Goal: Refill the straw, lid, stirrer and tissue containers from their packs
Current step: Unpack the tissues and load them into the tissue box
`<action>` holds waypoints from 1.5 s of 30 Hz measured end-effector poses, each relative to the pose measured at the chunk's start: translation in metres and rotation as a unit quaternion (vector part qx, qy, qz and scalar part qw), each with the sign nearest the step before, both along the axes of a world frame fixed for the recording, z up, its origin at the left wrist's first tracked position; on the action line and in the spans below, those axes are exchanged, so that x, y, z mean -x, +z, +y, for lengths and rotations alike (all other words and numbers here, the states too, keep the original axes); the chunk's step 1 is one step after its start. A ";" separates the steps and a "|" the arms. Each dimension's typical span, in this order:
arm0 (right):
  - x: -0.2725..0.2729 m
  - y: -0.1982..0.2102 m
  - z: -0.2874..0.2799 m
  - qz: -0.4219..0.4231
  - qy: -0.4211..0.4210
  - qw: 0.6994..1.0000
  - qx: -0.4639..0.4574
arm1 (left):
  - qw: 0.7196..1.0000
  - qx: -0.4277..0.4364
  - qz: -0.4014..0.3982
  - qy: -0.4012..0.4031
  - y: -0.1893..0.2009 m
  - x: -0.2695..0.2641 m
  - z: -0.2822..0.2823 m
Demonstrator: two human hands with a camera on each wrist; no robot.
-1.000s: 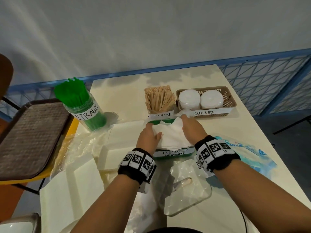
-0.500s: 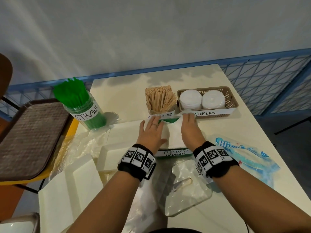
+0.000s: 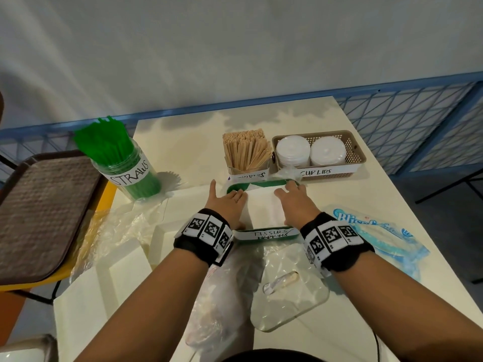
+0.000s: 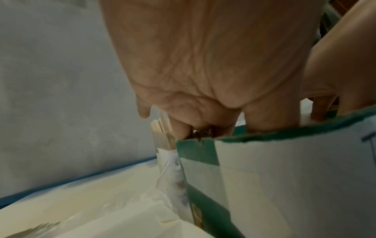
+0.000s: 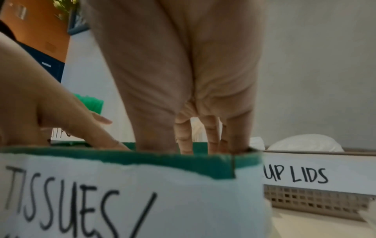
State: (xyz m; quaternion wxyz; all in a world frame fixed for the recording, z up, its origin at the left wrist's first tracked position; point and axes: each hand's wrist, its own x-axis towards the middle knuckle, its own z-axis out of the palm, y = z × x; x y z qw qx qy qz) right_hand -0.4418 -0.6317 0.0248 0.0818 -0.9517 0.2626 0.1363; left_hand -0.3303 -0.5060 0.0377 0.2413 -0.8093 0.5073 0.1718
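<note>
A green box labelled TISSUES/NAPKINS (image 3: 265, 233) (image 5: 126, 190) (image 4: 284, 177) stands mid-table with white tissues (image 3: 261, 205) inside. My left hand (image 3: 228, 202) and right hand (image 3: 294, 199) both reach into it with straight fingers, pressing the tissues down. In the right wrist view my fingers (image 5: 185, 136) dip behind the box's front rim. Behind it stand the wooden stirrers (image 3: 245, 152), the beige CUP LIDS basket (image 3: 352, 152) with white lids (image 3: 309, 152), and at the left the STRAWS jar (image 3: 125, 163) of green straws.
A blue tissue pack (image 3: 379, 231) lies at the right. Empty clear plastic wrappers (image 3: 285, 286) lie in front of the box and at the left (image 3: 115, 231). A brown tray (image 3: 39, 212) rests on a yellow chair beside the table. Blue railing runs behind.
The raised bunch of tissues has gone down into the box. Both hands have moved forward and down, flattening over the tissues inside it.
</note>
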 end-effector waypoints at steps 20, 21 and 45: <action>-0.005 -0.006 -0.001 -0.066 -0.035 0.997 -0.034 | 0.979 0.169 0.093 0.069 -0.014 -0.010 -0.003; -0.005 -0.007 -0.002 -0.096 -0.031 0.994 -0.034 | 0.974 0.191 0.092 0.080 -0.015 -0.009 -0.003; 0.000 0.004 -0.011 -0.151 0.202 0.962 -0.107 | 0.914 0.300 0.147 0.229 -0.011 -0.008 -0.002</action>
